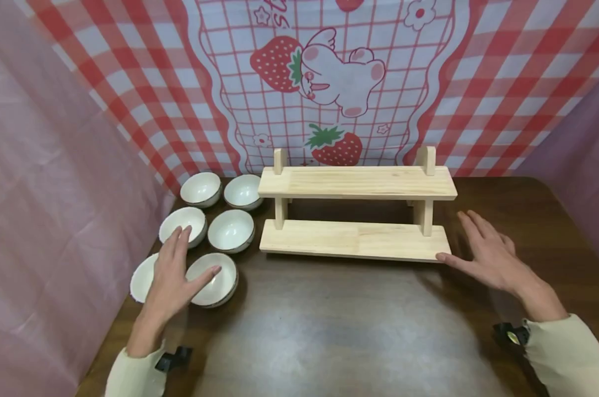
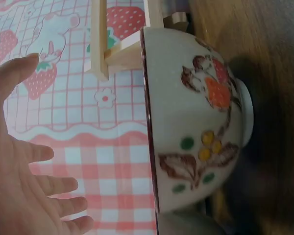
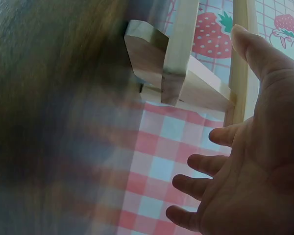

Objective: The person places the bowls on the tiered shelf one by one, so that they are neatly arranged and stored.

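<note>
Left of the wooden rack (image 1: 356,182): six white bowls (image 1: 231,230); above them, my left hand (image 1: 169,278), fingers extended, thumb spread wide, holding nothing. Right of the rack: my right hand (image 1: 492,259), likewise spread, grasping nothing; thumb beside the lower shelf's (image 1: 329,237) corner, contact uncertain. Behind the rack: printed cloth (image 1: 418,71), red lettering (image 1: 281,20) cropped, not fully legible.

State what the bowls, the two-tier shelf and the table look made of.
Bowls: probably glazed ceramic; the insides catch glossy highlights, and one outside bears painted leaves.
Two-tier shelf: pale wood with visible grain, seemingly unvarnished, since its faces look matte.
Table: brown wood or wood-look laminate, I can't tell which; streaky grain, soft sheen.
</note>
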{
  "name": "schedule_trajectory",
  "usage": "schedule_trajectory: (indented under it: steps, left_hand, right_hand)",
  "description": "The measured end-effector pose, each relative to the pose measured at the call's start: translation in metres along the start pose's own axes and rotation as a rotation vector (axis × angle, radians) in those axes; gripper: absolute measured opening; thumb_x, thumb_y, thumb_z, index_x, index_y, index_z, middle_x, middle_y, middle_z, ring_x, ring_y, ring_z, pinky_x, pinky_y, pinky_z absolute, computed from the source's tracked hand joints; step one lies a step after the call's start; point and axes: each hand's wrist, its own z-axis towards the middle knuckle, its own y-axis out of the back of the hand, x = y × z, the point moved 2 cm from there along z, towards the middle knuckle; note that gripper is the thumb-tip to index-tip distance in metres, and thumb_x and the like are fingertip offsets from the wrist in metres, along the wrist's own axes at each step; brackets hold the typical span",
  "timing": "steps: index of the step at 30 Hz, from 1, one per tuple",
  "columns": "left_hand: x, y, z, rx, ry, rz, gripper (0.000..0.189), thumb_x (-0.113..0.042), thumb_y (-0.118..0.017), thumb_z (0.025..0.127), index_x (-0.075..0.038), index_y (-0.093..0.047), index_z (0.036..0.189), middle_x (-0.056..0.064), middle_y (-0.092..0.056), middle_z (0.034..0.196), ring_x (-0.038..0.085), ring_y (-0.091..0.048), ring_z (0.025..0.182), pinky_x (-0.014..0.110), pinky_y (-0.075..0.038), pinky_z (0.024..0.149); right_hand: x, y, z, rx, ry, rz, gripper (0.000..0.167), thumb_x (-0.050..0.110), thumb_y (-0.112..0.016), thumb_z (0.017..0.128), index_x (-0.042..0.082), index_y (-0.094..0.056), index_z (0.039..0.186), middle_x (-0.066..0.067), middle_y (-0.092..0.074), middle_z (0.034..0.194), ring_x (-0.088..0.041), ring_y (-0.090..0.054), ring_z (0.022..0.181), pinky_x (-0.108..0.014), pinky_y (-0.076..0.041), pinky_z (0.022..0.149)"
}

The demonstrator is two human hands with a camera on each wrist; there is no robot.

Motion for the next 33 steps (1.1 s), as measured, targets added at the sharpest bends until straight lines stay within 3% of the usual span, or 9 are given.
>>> schedule_trajectory:
  steps: [9, 18, 27, 33]
  left_hand:
    - [0.023, 0.014, -0.007, -0.105, 0.03, -0.04, 0.093, -0.03, -0.08, 0.077, 0.001, -0.035, 0.152, 0.037, -0.034, 0.152, 0.056, -0.03, 0.14, 0.075, -0.024, 0.108]
    - [0.058, 0.029, -0.018, -0.122, 0.136, -0.07, 0.093, -0.026, -0.079, 0.078, 0.002, -0.031, 0.153, 0.035, -0.032, 0.154, 0.055, -0.027, 0.143, 0.072, -0.02, 0.113]
    - [0.083, 0.032, -0.03, -0.047, 0.269, -0.109, 0.098, -0.027, -0.075, 0.083, 0.004, -0.018, 0.157, 0.035, -0.023, 0.159, 0.054, -0.019, 0.148, 0.067, -0.016, 0.12]
    - [0.096, 0.029, -0.036, -0.008, 0.313, -0.131, 0.102, -0.028, -0.074, 0.085, 0.005, -0.011, 0.158, 0.036, -0.017, 0.161, 0.053, -0.014, 0.15, 0.066, -0.012, 0.122]
  right_hand:
    - [0.001, -0.006, 0.01, 0.033, -0.027, 0.07, 0.113, 0.058, -0.066, 0.087, -0.001, -0.002, 0.159, -0.037, -0.011, 0.161, -0.058, -0.016, 0.144, -0.084, -0.02, 0.097]
    - [-0.001, -0.018, 0.012, 0.029, -0.005, 0.136, 0.117, 0.053, -0.072, 0.085, -0.003, -0.002, 0.159, -0.037, -0.013, 0.161, -0.058, -0.019, 0.144, -0.082, -0.022, 0.098]
    - [-0.005, -0.027, 0.008, 0.089, -0.024, 0.184, 0.116, 0.053, -0.07, 0.087, -0.004, 0.002, 0.159, -0.036, -0.008, 0.162, -0.058, -0.016, 0.146, -0.082, -0.021, 0.101]
    - [-0.011, -0.032, 0.006, 0.11, -0.023, 0.244, 0.11, 0.049, -0.069, 0.09, -0.001, 0.0, 0.159, -0.035, -0.008, 0.163, -0.057, -0.015, 0.147, -0.078, -0.024, 0.105]
